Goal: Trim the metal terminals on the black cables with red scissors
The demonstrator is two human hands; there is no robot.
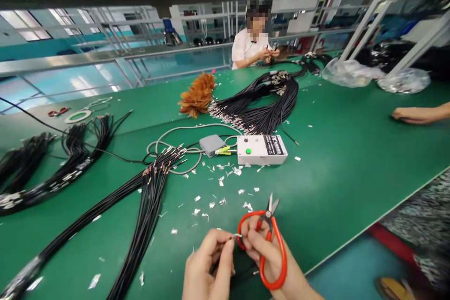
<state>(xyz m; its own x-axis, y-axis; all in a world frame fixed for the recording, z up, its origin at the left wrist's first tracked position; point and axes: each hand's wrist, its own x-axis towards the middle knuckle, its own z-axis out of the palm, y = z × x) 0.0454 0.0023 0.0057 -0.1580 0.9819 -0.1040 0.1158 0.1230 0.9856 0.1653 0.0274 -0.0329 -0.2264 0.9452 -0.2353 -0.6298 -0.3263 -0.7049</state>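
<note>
cable end (236, 236) near front edge of table (337, 197), pinched in fingertips of left hand (213, 262); right hand (260, 246) curled round red scissors (268, 214), blades parted, fingertips at cable end, cannot tell if gripping it. could nick skin or cable from careless wrist swing; could lose thin end through slack pinch, or catch white scraps (221, 181) nearby.

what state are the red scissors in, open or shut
Partly open. The red-handled scissors in the right hand have their blades spread in a narrow V, with a gap visible between them.
</note>
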